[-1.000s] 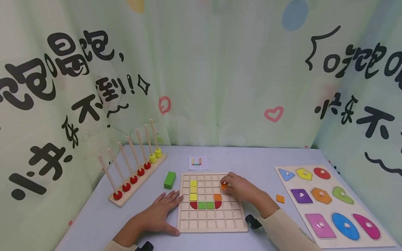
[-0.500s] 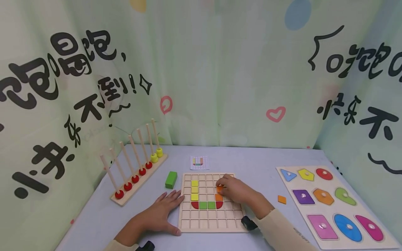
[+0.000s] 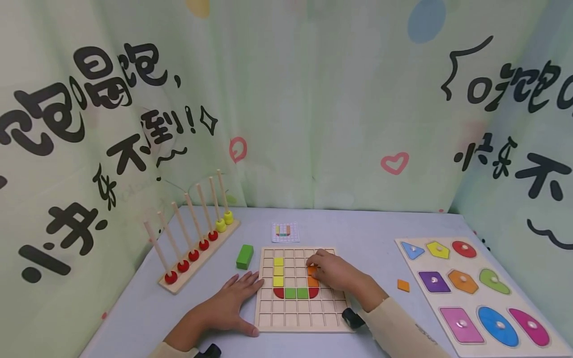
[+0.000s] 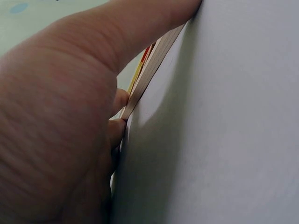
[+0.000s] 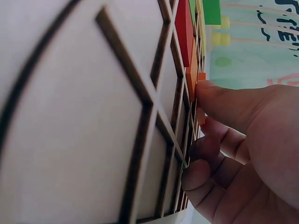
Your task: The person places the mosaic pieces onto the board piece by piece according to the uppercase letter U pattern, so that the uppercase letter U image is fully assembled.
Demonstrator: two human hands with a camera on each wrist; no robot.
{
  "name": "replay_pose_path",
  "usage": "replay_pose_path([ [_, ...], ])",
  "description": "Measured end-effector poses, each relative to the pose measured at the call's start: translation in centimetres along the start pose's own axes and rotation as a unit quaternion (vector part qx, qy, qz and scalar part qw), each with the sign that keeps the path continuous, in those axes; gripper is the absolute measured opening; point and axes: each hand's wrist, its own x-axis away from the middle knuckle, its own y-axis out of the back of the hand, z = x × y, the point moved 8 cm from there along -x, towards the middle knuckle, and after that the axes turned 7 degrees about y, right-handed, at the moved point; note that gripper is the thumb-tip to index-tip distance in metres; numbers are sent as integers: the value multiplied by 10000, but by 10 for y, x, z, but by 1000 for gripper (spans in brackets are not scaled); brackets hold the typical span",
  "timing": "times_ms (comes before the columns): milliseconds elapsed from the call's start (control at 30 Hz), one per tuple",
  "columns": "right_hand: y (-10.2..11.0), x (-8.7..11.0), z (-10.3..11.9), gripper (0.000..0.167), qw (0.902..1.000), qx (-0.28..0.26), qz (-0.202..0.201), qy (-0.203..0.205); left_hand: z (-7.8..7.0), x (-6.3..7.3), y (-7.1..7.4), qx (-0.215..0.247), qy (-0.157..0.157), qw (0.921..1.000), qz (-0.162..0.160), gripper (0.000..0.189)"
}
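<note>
A wooden grid board (image 3: 304,322) lies on the table. My right hand (image 3: 339,271) pinches an orange square tile (image 5: 202,116) between thumb and fingers, close over the cell behind another orange tile (image 3: 313,282). Its thumb covers part of the tile. In the grid are a column of yellow tiles (image 3: 278,271), two green tiles (image 3: 296,293) and red rounded corner tiles (image 3: 278,293) at either end of the green ones. Along the board's left edge rests my left hand (image 3: 228,306), fingers extended and thumb near the front corner; the left wrist view shows it against the edge.
A patterned card (image 3: 285,232) lies behind the board. To the left are a green block (image 3: 244,257) and a peg rack (image 3: 201,258) with red and yellow beads. A loose orange tile (image 3: 403,285) and a shape puzzle board (image 3: 463,293) are at right.
My right hand has moved left and slightly nearer with the orange tile, to just behind the other orange one. The left hand stays at the board's edge.
</note>
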Motion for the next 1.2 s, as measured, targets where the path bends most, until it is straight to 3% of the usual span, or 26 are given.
replay_pose_path([
  [1200,4,0,-3,23,9999,-150,-47,-71,-1,0,1,23,-9,10000,6,120],
])
